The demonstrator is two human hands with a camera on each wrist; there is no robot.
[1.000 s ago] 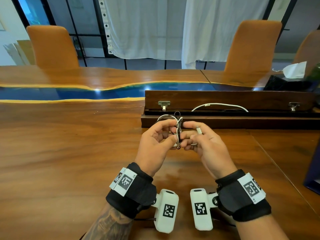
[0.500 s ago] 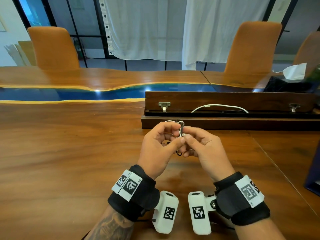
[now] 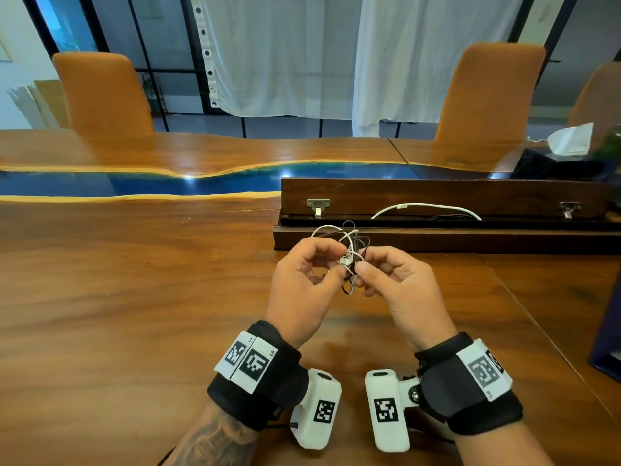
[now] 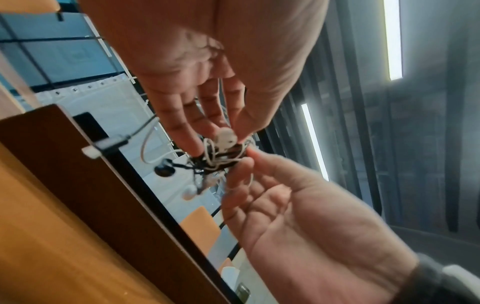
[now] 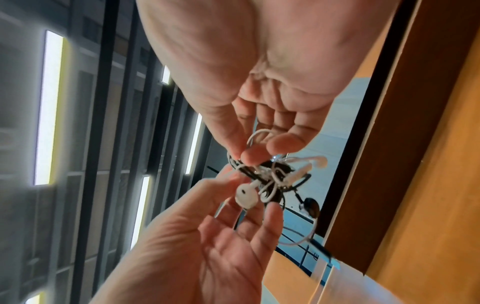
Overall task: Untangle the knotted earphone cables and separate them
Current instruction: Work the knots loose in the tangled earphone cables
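A tangle of white and black earphone cables (image 3: 351,253) hangs above the wooden table (image 3: 134,297), held between both hands. My left hand (image 3: 337,260) pinches its left side with thumb and fingers. My right hand (image 3: 363,262) pinches the right side, thumb against forefinger. In the left wrist view the knot (image 4: 218,158) carries a white earbud (image 4: 226,136) on top, and a black earbud (image 4: 163,170) dangles beside it. The right wrist view shows the knot (image 5: 267,174), a white earbud (image 5: 245,197) over the left hand's fingers and a black earbud (image 5: 310,206) hanging.
Just beyond the hands an open wooden cable trough (image 3: 437,243) is set in the table, with a white cable (image 3: 426,206) lying in it. A tissue box (image 3: 568,139) stands at the far right, a dark blue object (image 3: 605,331) at the right edge. Orange chairs (image 3: 100,92) line the far side.
The hands have drawn slightly apart and the bundle has loosened. Cable loops now stand up above the fingers, and a white earbud shows between the thumbs.
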